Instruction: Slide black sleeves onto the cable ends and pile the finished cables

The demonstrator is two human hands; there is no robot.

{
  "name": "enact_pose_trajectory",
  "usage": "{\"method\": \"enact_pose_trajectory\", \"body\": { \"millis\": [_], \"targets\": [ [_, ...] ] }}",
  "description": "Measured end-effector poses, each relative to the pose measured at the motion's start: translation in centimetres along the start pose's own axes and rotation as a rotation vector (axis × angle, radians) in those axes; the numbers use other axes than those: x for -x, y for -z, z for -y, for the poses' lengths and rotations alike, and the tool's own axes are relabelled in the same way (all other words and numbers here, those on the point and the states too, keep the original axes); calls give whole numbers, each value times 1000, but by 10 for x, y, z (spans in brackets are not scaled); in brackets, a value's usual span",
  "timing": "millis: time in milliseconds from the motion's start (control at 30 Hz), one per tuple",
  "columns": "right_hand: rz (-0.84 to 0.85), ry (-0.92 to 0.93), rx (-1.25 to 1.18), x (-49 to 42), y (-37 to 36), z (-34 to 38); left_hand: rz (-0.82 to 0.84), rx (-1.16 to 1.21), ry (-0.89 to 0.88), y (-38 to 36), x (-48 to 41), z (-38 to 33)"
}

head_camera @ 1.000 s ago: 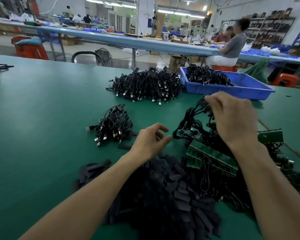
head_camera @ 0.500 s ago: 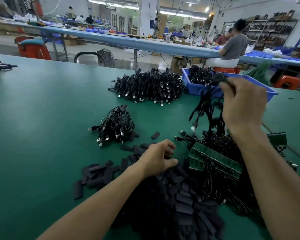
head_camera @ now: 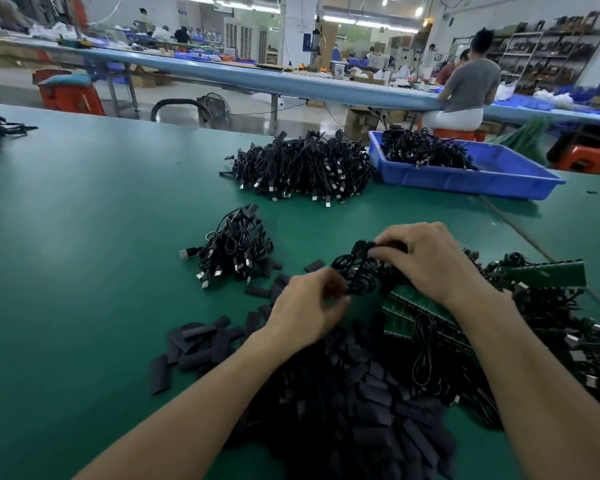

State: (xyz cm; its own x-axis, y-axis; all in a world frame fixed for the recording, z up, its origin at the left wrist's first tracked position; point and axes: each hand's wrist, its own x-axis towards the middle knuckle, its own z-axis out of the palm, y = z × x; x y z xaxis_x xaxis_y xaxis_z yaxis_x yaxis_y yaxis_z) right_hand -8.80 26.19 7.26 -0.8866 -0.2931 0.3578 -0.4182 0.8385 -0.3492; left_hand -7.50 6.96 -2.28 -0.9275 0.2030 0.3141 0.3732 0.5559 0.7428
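bare arms at the bench

from where i stand, the left forearm (head_camera: 201,403) and right forearm (head_camera: 520,368) are uncovered as far as they show. the left hand (head_camera: 309,306) and right hand (head_camera: 430,261) are bare as well.

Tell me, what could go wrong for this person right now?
The cable that the right hand grips is a bunched coil; its loops may snag on the green boards close by. The left hand pinches at its edge. Loose sleeves lie around the left forearm; one sweep could scatter them.
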Motion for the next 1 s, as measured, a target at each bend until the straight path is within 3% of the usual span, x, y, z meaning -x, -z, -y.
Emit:
{"method": "enact_pose_trajectory", "body": {
  "millis": [100,233,600,900,1000],
  "targets": [
    [28,-34,-74,4,-7,-3,-212,32,-47,0,0,-4],
    [98,-43,-177,2,-10,-6,-291,230,-119,1,-5,-14],
    [251,4,-316,1,-15,-5,-25,654,28,13,-23,-12],
    [322,17,-495,-6,-16,-10,266,776,92,23,-36,-5],
    [188,15,-481,-6,-16,-12,188,856,144,20,-39,-7]
  ]
}}
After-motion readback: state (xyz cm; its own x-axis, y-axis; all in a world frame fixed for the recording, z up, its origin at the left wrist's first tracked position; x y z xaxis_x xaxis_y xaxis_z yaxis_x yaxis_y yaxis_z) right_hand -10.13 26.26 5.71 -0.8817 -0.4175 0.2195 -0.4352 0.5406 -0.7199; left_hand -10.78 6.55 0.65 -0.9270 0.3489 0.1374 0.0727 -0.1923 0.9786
